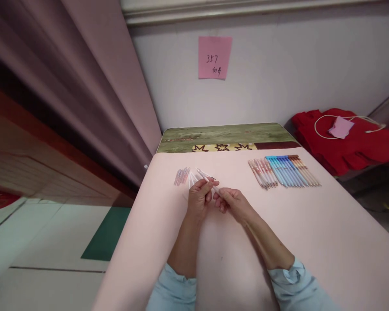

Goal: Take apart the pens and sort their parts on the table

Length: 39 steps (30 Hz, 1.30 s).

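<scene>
Near the middle of the table both hands meet at a slim white pen part [216, 189], held at a slant. My left hand [197, 201] is closed, pinching it between thumb and fingers. My right hand [233, 199] is closed around its lower end, so that tip is hidden. Several thin white sticks [191, 177] fan out behind my left hand, partly covered by it; I cannot tell whether any are held. Left of them lies a small cluster of short printed pieces [181, 176], see-through with reddish and bluish marks.
A row of pens [287, 170] in pinkish, blue and brown lies to the right on the pale pink table cover [168, 242]. Behind are a green patterned board [220, 131] and a wall with a pink note [215, 58]. Red cloth [343, 151] with a white cable lies far right.
</scene>
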Available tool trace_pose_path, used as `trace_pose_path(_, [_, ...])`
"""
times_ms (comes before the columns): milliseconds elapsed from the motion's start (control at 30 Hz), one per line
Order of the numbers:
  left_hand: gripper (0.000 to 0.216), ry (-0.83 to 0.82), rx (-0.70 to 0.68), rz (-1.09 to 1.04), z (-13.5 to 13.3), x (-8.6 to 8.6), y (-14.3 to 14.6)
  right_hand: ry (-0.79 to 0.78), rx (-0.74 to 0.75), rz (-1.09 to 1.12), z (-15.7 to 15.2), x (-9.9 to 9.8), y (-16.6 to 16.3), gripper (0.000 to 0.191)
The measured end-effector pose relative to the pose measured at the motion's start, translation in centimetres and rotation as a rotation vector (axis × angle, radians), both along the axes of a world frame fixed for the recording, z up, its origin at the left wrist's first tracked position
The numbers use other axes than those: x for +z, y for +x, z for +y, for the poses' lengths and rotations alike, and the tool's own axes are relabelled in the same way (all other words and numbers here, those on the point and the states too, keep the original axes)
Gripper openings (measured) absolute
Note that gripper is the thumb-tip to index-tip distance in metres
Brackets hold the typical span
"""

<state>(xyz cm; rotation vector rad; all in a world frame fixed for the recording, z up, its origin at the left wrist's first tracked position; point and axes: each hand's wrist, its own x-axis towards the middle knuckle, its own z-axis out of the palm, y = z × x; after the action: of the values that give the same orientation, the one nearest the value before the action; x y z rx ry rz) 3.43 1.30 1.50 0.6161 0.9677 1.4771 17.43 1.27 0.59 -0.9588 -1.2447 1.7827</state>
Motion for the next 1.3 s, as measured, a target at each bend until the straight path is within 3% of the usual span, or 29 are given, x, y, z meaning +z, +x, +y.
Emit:
trace_pose_path(133, [0.029, -0.019, 0.057, 0.017, 0.1, -0.2, 0.1, 0.324, -0.177, -0.228, -0.4, 0.4, -0.4, 0.034])
trace_pose_path(200, [0.032, -0.022, 0.068, 0.001, 0.0, -0.3, 0.2, 0.395, -0.240, -0.274, -0.6, 0.5, -0.5, 0.031])
trace_pose_path(267, [0.035, -0.020, 0.070, -0.025, -0.1, -0.2, 0.3, 0.322, -0.236, -0.230, -0.9, 0.4, -0.5, 0.033])
trace_pose_path(367, [0.035, -0.022, 0.056, -0.033, -0.3, -0.2, 0.5, 0.071, -0.158, -0.132, -1.0, -0.1, -0.5, 0.051])
trace_pose_path(433, [0.034, -0.022, 0.035, -0.022, -0.4, -0.2, 0.5, -0.012, -0.123, -0.125, -0.9, -0.4, -0.4, 0.059])
trace_pose_path(567, [0.032, -0.013, 0.039, -0.025, -0.4, -0.3, 0.3, 0.088, -0.181, -0.098, -0.6, -0.2, -0.5, 0.044])
trace_pose_path(633, [0.032, -0.020, 0.049, -0.026, -0.3, -0.3, 0.1, 0.127, -0.229, -0.052, -0.5, -0.2, -0.6, 0.045])
trace_pose_path(833, [0.031, -0.032, 0.046, -0.023, -0.4, 0.1, 0.1, -0.081, -0.124, -0.045, -0.4, -0.5, -0.7, 0.054])
trace_pose_path(933, [0.031, -0.025, 0.073, -0.044, -0.3, 0.2, 0.1, -0.003, -0.190, 0.028, -0.3, -0.4, -0.6, 0.041])
trace_pose_path(1000, [0.031, -0.017, 0.092, -0.071, -0.3, 0.2, 0.1, 0.026, -0.221, 0.097, -0.3, -0.2, -0.6, 0.042])
trace_pose_path(1167, [0.032, -0.021, 0.077, -0.103, -0.3, 0.3, 0.1, -0.148, -0.118, 0.078, -0.4, 0.0, -0.7, 0.050])
trace_pose_path(1300, [0.033, 0.007, 0.101, -0.132, -0.2, 0.1, 0.0, -0.108, -0.149, 0.052, -0.4, -0.2, -0.7, 0.045])
